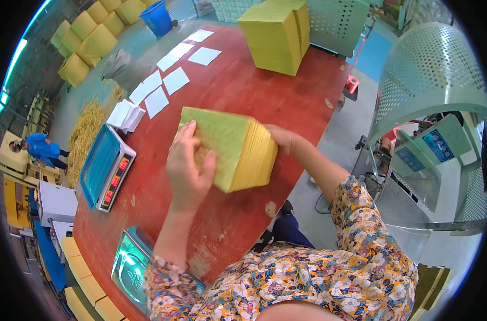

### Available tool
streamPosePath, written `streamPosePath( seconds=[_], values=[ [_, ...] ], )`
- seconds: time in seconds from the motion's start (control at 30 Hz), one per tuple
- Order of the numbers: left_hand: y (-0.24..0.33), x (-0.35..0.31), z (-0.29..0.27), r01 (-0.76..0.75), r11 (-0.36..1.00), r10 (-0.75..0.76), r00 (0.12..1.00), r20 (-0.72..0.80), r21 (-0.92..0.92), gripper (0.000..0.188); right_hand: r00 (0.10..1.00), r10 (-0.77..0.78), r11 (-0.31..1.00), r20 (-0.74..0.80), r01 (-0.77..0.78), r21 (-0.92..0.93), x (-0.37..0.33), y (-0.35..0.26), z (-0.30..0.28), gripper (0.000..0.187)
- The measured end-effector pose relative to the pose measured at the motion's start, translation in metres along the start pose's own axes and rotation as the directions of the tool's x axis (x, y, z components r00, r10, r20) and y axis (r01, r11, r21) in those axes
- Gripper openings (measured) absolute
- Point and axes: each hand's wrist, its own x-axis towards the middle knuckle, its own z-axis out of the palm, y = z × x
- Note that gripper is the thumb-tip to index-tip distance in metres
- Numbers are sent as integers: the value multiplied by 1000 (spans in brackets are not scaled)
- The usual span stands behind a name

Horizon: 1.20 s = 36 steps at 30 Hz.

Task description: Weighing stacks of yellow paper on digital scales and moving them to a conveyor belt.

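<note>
Red worktop (pixel 238 85), scuffed paint, carries a thick stack of yellow paper sheets (pixel 230 147) at centre (top face greenish, square-cut edges). Left hand (pixel 189 163) lies flat on top, fingers spread; right hand (pixel 282 140) clasps the far side. Digital scale (pixel 107 167) sits left.

My right hand (pixel 282 140) is hiding behind the yellow paper stack (pixel 234 148); my left hand (pixel 189 165) is covering part of its top sheet.
</note>
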Motion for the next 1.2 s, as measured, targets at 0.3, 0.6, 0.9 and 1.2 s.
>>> streamPosePath(
  seconds=[0.3,0.6,0.9,1.2],
  values=[
    [12,84,79,-51,970,18,990,139,239,57,837,-321,928,-443,372,31,-25,-8,-75,56],
    [28,90,77,-174,944,42,905,422,279,98,836,-515,549,-188,154,-821,-110,36,-6,26],
    [-32,157,117,-313,937,233,893,384,158,93,709,-676,481,-201,217,-850,-17,12,-15,30],
    [-71,244,175,-400,914,339,850,403,75,102,714,-606,678,-351,233,-697,59,-35,-57,40]
  ],
)
